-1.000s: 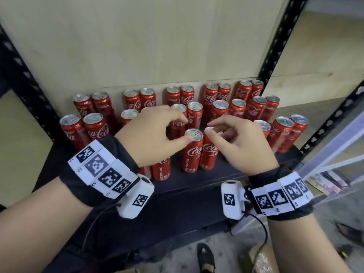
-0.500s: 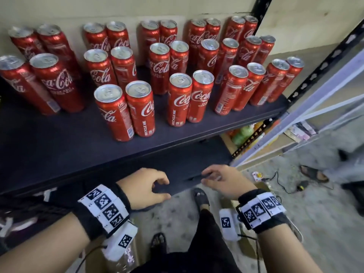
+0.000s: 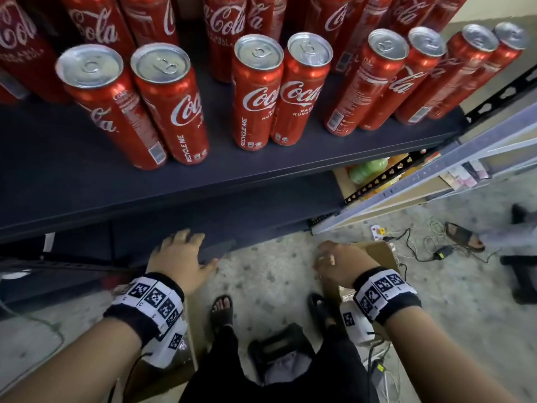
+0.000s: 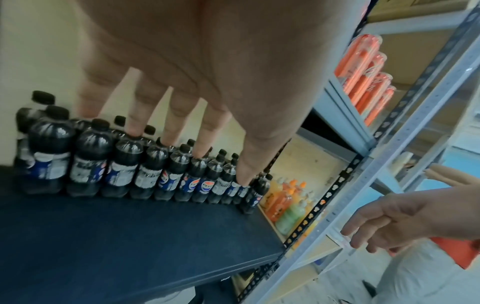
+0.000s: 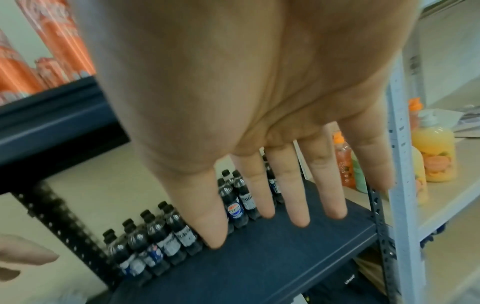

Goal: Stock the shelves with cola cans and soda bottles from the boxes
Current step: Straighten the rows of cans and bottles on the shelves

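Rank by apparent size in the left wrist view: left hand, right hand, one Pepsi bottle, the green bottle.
1. left hand, inflated by nearness to the camera
2. right hand
3. Pepsi bottle
4. green bottle, though only partly visible, so the last two are unsure

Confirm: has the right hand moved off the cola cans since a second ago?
Yes. The right hand dropped from the cola cans, below the shelf edge, toward the cardboard box.

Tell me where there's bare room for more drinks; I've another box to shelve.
Can shelf: a bare strip along the front edge, widest left of the nearest cola cans; behind them it is packed. Bottle shelf: the whole front is bare, with the dark soda bottles crowded at the back.
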`<state>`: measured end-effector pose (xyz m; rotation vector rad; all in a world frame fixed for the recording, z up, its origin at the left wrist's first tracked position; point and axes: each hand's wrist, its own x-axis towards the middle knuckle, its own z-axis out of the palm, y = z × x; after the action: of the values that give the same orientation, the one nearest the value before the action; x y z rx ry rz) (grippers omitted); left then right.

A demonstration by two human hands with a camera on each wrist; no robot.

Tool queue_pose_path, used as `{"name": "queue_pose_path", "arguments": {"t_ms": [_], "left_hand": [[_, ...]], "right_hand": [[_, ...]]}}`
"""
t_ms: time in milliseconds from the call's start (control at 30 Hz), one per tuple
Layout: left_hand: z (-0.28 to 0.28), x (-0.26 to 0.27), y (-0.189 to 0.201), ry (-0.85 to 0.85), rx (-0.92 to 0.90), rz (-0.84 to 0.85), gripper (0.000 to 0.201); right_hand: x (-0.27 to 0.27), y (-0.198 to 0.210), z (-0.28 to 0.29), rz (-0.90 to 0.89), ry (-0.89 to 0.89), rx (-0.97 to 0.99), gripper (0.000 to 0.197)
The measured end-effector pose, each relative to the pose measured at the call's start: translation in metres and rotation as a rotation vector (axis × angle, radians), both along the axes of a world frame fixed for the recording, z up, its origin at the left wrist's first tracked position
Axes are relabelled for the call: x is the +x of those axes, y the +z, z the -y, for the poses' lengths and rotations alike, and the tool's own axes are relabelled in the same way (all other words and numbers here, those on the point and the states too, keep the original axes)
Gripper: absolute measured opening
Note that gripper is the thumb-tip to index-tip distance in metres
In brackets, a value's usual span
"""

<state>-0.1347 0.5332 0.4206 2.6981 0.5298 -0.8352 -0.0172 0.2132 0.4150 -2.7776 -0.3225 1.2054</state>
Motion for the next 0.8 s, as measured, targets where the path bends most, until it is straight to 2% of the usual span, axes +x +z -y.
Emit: {"name": "queue_pose_path", "arguments": {"t_ms": [167, 333, 567, 800], "left_hand": [[0.047, 0.001, -0.025, 0.097, 0.015, -0.102, 0.072], [0.113, 0.000, -0.051, 0.173, -0.001, -0.181, 0.084], [0.227, -0.015, -0.026, 0.345, -0.036, -0.165, 0.062], [0.257, -0.051, -0.034, 0.382, -0.093, -0.247, 0.073]], "right_hand": [[0.030, -0.020, 0.036, 0.042, 0.101, 0.008, 0.073], [0.054, -0.043, 0.091, 0.063, 0.241, 0.039, 0.072], [0.073, -0.048, 0.159, 0.068, 0.389, 0.122, 0.076], [0.057, -0.045, 0.184, 0.082, 0.408, 0.137, 0.075]]}}
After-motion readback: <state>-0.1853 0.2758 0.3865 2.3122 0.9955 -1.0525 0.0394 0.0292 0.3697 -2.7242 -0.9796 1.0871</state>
